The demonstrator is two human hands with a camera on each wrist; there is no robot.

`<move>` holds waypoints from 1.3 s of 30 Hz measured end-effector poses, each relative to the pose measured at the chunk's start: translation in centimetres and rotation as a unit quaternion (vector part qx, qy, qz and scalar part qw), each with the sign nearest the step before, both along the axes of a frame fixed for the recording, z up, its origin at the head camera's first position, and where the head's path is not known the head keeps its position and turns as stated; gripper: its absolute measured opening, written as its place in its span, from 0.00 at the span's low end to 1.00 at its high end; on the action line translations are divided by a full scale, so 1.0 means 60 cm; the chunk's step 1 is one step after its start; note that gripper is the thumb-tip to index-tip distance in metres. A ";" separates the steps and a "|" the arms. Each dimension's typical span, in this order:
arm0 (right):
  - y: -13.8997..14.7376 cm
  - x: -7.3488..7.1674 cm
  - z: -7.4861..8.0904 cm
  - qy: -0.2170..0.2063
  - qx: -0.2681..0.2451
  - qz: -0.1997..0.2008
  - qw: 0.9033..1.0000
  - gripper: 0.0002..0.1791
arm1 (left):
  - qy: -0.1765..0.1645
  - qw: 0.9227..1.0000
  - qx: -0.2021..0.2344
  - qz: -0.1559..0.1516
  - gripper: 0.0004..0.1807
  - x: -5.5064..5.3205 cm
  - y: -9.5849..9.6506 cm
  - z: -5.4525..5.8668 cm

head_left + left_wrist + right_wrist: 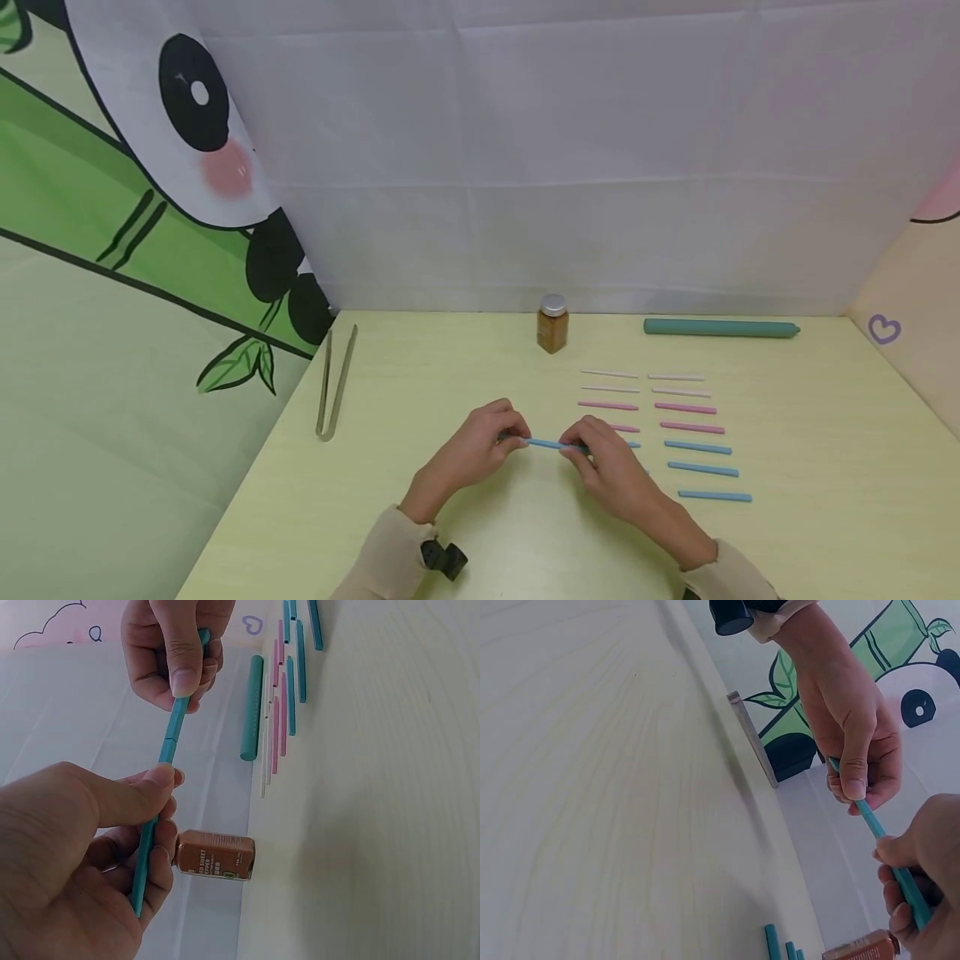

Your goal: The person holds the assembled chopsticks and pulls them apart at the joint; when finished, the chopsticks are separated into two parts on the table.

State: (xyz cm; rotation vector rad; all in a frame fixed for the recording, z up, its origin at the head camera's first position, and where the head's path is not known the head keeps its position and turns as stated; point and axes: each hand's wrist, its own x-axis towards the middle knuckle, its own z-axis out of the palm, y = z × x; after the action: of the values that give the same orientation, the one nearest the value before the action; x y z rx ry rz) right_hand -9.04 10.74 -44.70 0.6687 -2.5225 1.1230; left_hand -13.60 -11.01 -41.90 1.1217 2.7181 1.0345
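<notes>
A thin blue stick (545,443) is held above the table between both hands. My left hand (478,446) pinches its left part between thumb and fingers, while my right hand (613,471) pinches the other end. In the left wrist view, a seam crosses the blue stick (175,726) between the two hands; I cannot tell if it is one piece or two. Beside the right hand lie two columns of sticks: white ones (677,377), pink ones (686,408) and blue ones (702,470). The right hand partly hides the left column's lower sticks.
A spice jar (552,327) with a silver lid stands near the table's back edge. To its right lies a green cylinder (720,328). Metal tongs (335,392) rest at the far left. A cloth wall (480,242) rises behind the table (285,517).
</notes>
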 end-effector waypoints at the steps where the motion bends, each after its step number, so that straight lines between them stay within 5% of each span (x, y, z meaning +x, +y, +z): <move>1: 0.001 0.000 0.000 -0.003 -0.001 0.001 1.000 0.07 | 0.001 1.000 -0.001 0.001 0.02 0.000 0.001 0.000; 39: 0.023 0.006 0.009 0.000 0.000 0.011 1.000 0.06 | -0.005 1.000 0.005 0.009 0.02 0.004 0.013 0.007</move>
State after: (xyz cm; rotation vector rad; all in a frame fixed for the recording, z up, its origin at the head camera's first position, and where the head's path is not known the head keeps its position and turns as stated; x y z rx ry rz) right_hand -8.67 12.12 -44.14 0.6994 -2.5199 1.1309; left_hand -13.33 -10.24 -41.49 1.0934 2.7225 1.0546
